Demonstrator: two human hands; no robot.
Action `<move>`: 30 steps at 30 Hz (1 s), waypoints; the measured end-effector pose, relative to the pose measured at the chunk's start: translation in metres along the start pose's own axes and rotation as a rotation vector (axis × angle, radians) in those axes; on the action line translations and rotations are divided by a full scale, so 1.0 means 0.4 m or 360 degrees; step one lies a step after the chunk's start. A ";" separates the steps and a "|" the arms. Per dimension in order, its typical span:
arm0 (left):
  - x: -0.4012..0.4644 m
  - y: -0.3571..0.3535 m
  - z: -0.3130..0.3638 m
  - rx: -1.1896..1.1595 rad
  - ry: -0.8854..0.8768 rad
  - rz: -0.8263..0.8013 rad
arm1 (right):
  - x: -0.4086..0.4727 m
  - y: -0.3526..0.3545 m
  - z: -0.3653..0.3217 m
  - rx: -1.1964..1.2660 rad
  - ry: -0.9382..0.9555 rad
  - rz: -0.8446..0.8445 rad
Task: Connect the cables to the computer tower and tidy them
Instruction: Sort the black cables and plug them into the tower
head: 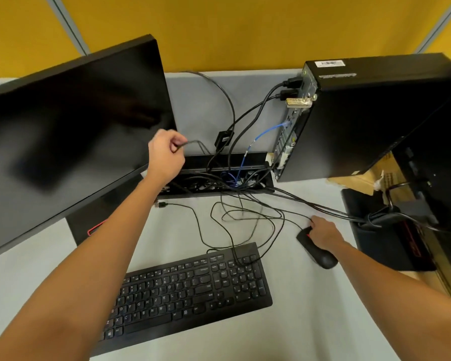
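Observation:
The black computer tower (370,121) stands at the back right, its rear ports facing left with black plugs, a beige connector and a blue network cable (267,132) plugged in. My left hand (166,158) is raised above the open cable tray (250,158) and pinches a thin black cable (193,142). My right hand (323,231) rests on the front of the black mouse (317,250), fingers at its cable. Loose black cables (248,217) loop across the desk between tray and keyboard (190,290). A free USB plug (162,205) lies near my left forearm.
A large black monitor (71,131) tilts at the left on its stand base (89,220). A second monitor's stand (391,230) with bundled cables sits at the right, with a cardboard box (359,181) behind it. Yellow partition walls close the back.

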State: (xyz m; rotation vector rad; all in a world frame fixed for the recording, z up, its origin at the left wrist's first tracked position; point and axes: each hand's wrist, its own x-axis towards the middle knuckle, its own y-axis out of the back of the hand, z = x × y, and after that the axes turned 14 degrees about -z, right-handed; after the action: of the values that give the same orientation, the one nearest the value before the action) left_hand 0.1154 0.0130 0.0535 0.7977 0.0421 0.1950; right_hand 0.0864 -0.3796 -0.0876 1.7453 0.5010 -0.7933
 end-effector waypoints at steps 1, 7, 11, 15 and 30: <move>0.005 0.012 0.032 -0.0056 -0.0075 0.0088 | -0.009 0.002 -0.017 -0.0051 -0.0016 0.0030; -0.002 0.021 0.271 -0.0367 -0.0511 0.0174 | -0.163 0.083 -0.297 0.0376 0.0941 0.0527; -0.018 0.020 0.352 -0.0813 -0.0512 -0.0099 | -0.297 0.126 -0.474 0.0957 0.1521 -0.0014; -0.037 0.035 0.329 -0.0980 -0.0451 -0.0122 | -0.295 0.107 -0.504 0.0227 0.1448 -0.0491; -0.179 -0.028 -0.049 -0.0505 0.0033 -0.0611 | -0.177 -0.062 -0.340 -0.0642 0.0795 -0.0069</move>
State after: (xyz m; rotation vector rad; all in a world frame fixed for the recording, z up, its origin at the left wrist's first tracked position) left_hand 0.0449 0.0056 0.0291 0.4591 0.1780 -0.1521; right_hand 0.0563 -0.2389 -0.0290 1.5441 0.9647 -0.2466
